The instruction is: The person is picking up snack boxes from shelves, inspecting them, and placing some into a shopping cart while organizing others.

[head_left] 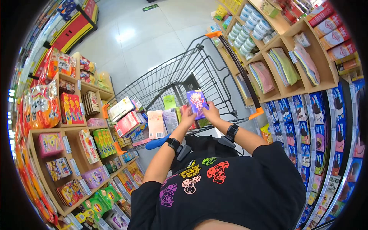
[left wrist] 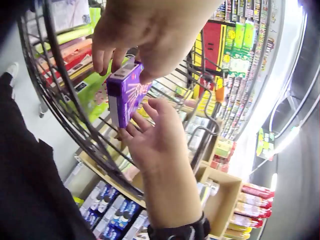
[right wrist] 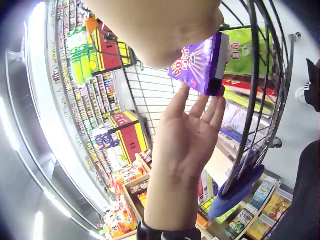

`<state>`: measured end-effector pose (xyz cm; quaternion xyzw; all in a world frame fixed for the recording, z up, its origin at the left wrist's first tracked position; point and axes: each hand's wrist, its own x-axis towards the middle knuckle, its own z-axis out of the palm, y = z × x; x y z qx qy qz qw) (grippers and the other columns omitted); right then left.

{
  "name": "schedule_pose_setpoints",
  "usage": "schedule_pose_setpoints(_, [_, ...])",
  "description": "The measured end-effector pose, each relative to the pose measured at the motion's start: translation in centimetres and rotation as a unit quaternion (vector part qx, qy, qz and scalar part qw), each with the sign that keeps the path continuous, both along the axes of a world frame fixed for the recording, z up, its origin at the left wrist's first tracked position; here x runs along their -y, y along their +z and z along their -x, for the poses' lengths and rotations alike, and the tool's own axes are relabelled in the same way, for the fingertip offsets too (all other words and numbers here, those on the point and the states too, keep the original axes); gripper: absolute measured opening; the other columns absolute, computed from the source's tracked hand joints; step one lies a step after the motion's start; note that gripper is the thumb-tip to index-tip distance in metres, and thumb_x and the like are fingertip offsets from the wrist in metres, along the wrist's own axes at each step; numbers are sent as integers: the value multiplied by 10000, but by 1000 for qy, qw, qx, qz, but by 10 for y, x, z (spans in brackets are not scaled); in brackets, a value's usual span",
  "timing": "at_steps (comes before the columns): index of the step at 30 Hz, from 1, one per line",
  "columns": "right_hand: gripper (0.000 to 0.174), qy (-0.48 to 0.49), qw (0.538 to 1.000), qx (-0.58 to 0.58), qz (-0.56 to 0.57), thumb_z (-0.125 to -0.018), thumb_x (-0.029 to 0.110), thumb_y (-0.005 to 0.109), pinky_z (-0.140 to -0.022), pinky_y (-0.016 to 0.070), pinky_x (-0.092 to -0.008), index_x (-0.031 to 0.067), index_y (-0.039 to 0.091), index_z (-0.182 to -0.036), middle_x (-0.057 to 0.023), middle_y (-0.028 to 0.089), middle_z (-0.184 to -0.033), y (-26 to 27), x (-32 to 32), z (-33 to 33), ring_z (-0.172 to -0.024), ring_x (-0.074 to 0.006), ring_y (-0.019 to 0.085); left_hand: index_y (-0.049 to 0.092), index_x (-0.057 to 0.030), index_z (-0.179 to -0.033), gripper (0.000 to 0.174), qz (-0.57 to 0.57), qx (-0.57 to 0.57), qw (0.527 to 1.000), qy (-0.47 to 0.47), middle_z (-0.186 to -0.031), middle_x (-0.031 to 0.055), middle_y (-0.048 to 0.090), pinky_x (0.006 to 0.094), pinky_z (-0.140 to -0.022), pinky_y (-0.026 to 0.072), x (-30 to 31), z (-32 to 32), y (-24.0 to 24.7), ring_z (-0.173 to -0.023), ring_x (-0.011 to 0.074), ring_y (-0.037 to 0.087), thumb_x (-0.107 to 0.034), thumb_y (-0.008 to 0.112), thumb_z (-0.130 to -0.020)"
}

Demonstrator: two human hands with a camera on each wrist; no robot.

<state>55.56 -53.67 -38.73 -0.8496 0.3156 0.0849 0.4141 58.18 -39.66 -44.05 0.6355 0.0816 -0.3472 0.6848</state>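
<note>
A purple Pocky box (head_left: 196, 103) is held up over the shopping cart by both hands. My left hand (head_left: 188, 117) pinches its lower left part, with the fingertips at its edge in the right wrist view (right wrist: 187, 132). On the other side my right hand (head_left: 212, 112) grips the box by its right edge; in the left wrist view this hand (left wrist: 157, 135) has its thumb and fingers at one end of the box (left wrist: 125, 95). Below and left of the hands, a pink box (head_left: 156, 123), a red box (head_left: 128, 123) and a green pack (head_left: 169, 101) lie in the cart.
The wire cart (head_left: 153, 82) has a dark handle bar (head_left: 239, 67) on the right. A blue object (head_left: 157, 142) hangs at its near side. Wooden shelves with snacks (head_left: 71, 132) stand left; shelves with towels (head_left: 283, 66) and blue packs stand right.
</note>
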Motion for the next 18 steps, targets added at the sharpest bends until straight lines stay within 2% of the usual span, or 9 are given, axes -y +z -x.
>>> schedule_pose_setpoints(2, [490,12,999,13,-35,-751,251,592,-732,472,-341,30,452,-1165,-171,624,-898,12,-8,-7,-850,-251,615,401,-42,-1260,488,67,27,991,111,-1028,134,577,275,-756,467,-7,-15,3,-890,167,573,-15,565,-801])
schedule_pose_setpoints(3, [442,21,996,34,-77,-786,165,560,-714,470,-295,27,434,-1186,-143,617,-912,22,-16,-10,-822,-180,604,414,-64,-1250,458,83,27,987,132,-996,116,586,260,-718,468,-14,-21,23,-846,152,576,-24,553,-816])
schedule_pose_setpoints(5, [415,25,980,116,-157,-806,133,535,-732,466,-288,27,425,-1193,-142,601,-961,42,-41,-12,-848,-171,591,440,-107,-1231,401,113,25,978,174,-931,80,603,229,-643,470,-36,-24,90,-760,122,584,-41,531,-846])
schedule_pose_setpoints(6, [403,29,967,154,-198,-816,118,522,-740,463,-285,28,421,-1196,-142,594,-986,54,-51,-14,-860,-166,584,479,-38,-1186,388,99,80,975,180,-974,118,593,238,-693,479,-49,-27,98,-818,138,588,-15,560,-807])
schedule_pose_setpoints(7, [437,57,953,166,-247,-845,111,513,-777,455,-286,40,359,-1247,-138,564,-1050,73,-61,-15,-912,-166,561,486,-39,-1178,382,55,145,970,185,-975,113,594,244,-702,480,-61,-24,118,-827,142,590,-12,561,-804])
schedule_pose_setpoints(10, [551,83,887,188,-415,-836,109,568,-740,479,-302,36,270,-1293,-170,558,-1045,119,-93,-19,-903,-181,571,496,-42,-1161,393,-20,292,934,203,-973,107,597,266,-730,482,-95,1,185,-849,163,601,-20,586,-780])
schedule_pose_setpoints(12, [637,136,850,155,-484,-855,170,563,-747,487,-309,67,158,-1335,-155,538,-1052,147,-118,-19,-914,-173,552,501,-44,-1150,410,-68,350,905,231,-969,108,600,283,-749,481,-117,26,218,-865,182,606,-31,609,-755])
schedule_pose_setpoints(15, [688,222,833,104,-495,-862,256,555,-743,514,-378,116,94,-1353,-144,519,-1046,191,-163,-7,-921,-187,551,515,-48,-1131,463,-130,395,857,304,-954,116,585,309,-755,482,-152,65,255,-855,227,607,-53,651,-688])
schedule_pose_setpoints(18, [699,304,786,66,-534,-866,258,550,-747,510,-367,123,72,-1358,-154,498,-1076,225,-211,17,-921,-191,552,519,-48,-1127,470,-236,472,790,313,-948,107,559,300,-709,488,-192,115,289,-819,215,596,-35,644,-674])
